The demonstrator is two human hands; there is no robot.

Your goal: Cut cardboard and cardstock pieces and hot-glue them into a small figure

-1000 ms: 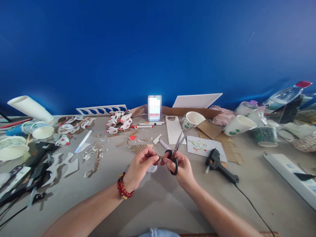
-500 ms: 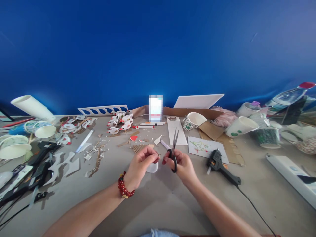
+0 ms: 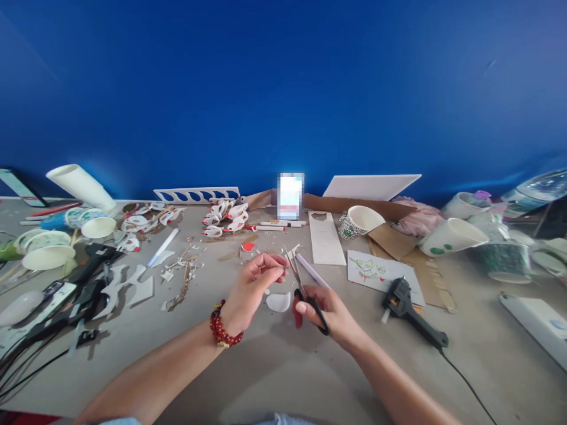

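My right hand (image 3: pixel 325 310) grips black-handled scissors (image 3: pixel 301 289), their blades parted slightly and pointing away toward my left fingertips. Thumb and fingers pinched, my left hand (image 3: pixel 261 286) holds something tiny and dark that I cannot make out, close beside the blades. A red bead bracelet circles that wrist. On the table below, between the two hands, lies a small white rounded cutout (image 3: pixel 279 302). A pale lilac stick (image 3: pixel 312 271) rests just beyond the scissors. Past my left hand lies a small red cut piece (image 3: pixel 248 247).
A black glue gun (image 3: pixel 410 310) with a cord lies right, beside a drawing (image 3: pixel 376 268). A paper cup (image 3: pixel 361 221) and white board strip (image 3: pixel 326 239) stand beyond. Painted white bird shapes (image 3: pixel 225 215), scraps (image 3: pixel 181 274) and more glue guns (image 3: pixel 80 301) crowd the left.
The scissors have swung from upright to tilted, blades now toward my left fingertips. My right hand has lowered slightly, uncovering the white cutout. The view has shifted left.
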